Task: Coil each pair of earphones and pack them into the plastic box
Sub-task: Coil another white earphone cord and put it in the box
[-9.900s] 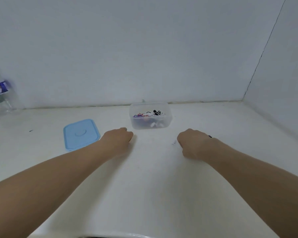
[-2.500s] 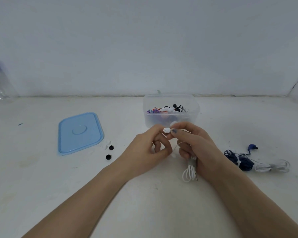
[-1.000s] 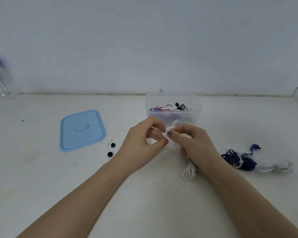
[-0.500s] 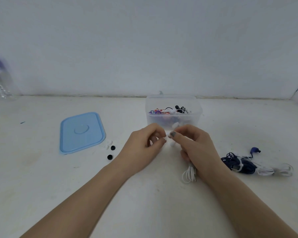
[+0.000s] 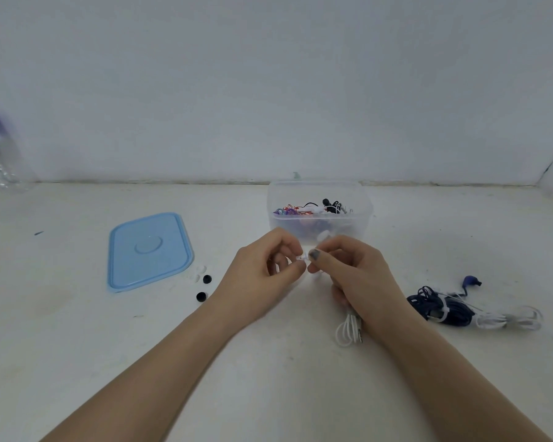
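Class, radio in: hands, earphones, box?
Both hands, left and right, pinching white earphones. Box open, lid aside. Blue pair waiting.

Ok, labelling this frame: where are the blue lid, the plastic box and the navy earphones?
blue lid (image 5: 147, 250), head view, centre of top.
plastic box (image 5: 320, 225), head view, front wall.
navy earphones (image 5: 441, 309), head view, bundled cable.

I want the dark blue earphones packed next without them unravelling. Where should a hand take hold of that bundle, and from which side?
Probably pinch the dark blue earphones across the middle of the bundle, coming from above. The cord lies flat on the table in a loose heap with a blue earbud trailing off; gripping the bunched cords should keep the loops together. A white cable overlaps its right end.
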`<state>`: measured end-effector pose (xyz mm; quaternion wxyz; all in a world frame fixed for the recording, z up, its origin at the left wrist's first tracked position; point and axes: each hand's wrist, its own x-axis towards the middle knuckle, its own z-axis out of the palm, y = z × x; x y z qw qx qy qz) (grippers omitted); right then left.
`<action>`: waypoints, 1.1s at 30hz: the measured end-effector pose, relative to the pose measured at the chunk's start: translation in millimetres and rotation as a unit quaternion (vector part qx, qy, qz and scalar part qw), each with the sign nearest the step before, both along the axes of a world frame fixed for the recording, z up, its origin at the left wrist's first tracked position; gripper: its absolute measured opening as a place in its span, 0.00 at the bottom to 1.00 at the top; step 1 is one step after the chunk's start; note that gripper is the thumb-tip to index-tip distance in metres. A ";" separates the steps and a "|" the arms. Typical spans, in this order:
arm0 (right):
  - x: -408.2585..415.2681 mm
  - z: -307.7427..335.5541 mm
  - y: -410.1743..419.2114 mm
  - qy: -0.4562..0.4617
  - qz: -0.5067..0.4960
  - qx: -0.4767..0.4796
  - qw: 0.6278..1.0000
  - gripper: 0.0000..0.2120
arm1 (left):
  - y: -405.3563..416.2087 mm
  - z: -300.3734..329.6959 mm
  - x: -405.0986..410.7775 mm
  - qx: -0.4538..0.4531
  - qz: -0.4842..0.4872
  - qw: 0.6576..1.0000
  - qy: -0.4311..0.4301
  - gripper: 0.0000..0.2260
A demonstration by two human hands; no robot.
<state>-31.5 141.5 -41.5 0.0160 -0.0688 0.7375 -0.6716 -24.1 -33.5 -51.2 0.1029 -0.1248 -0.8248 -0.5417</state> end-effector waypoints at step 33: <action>-1.7 6.1 10.8 -0.081 0.078 -0.125 0.986 0.09 | -0.7 9.9 6.8 0.078 -0.075 0.994 0.020 0.09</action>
